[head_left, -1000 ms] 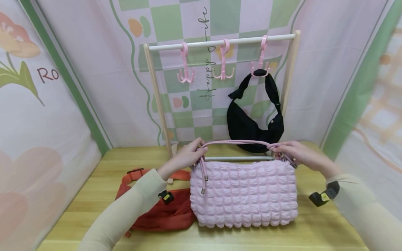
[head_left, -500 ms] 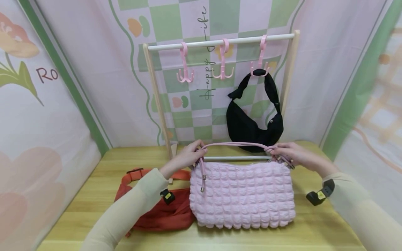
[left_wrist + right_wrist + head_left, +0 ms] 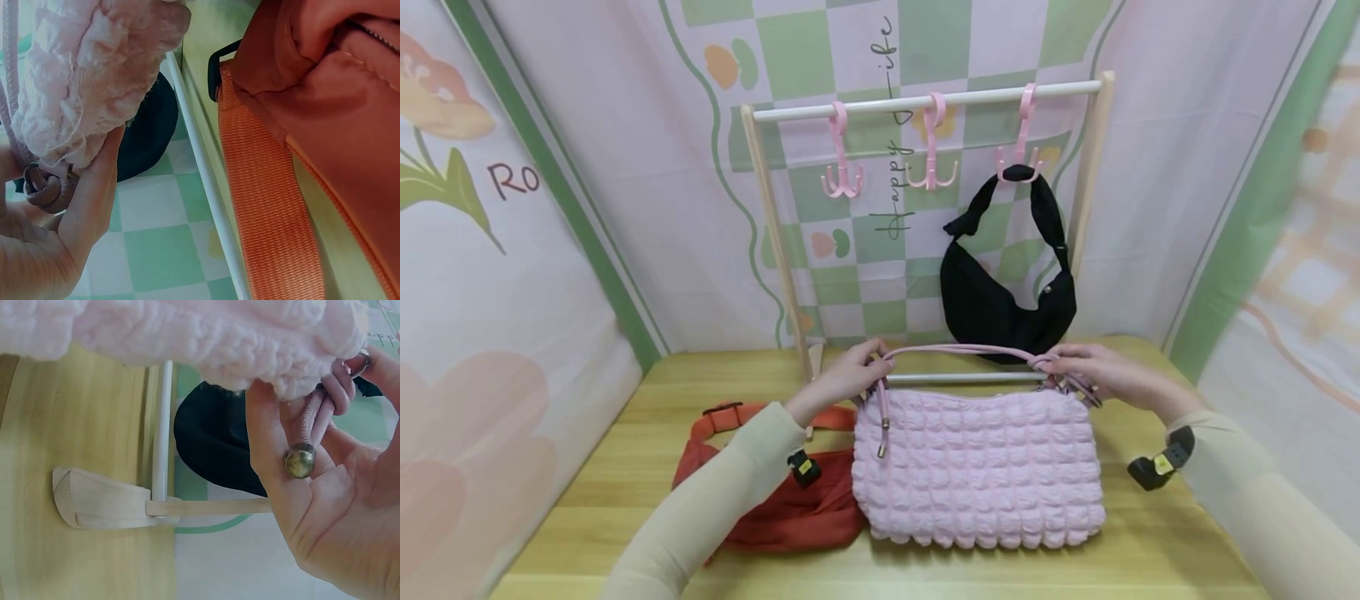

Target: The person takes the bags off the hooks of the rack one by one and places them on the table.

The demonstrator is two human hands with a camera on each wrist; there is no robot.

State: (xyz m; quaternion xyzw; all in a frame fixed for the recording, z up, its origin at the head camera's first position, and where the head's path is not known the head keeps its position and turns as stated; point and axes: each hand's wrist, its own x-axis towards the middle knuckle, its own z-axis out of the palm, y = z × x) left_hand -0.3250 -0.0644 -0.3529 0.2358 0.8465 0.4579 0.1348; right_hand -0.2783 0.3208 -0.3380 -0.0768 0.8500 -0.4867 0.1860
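the pink bag (image 3: 977,467) is in front of the rack (image 3: 891,104), just beside the red bag (image 3: 801,510). left hand (image 3: 842,377) and right hand (image 3: 1097,372) are apart, each gripping one end of its strap (image 3: 958,349). imo both ends want lifting evenly so it doesn't tip.

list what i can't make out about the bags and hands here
Red zip bag: in the head view, partly hidden by the left sleeve.
Pink puffy bag: in both wrist views, cut off by the top edge.
Black shoulder bag: in the right wrist view, partly behind the right hand and pink puffy bag.
Left hand: in the left wrist view, cut off by the left edge.
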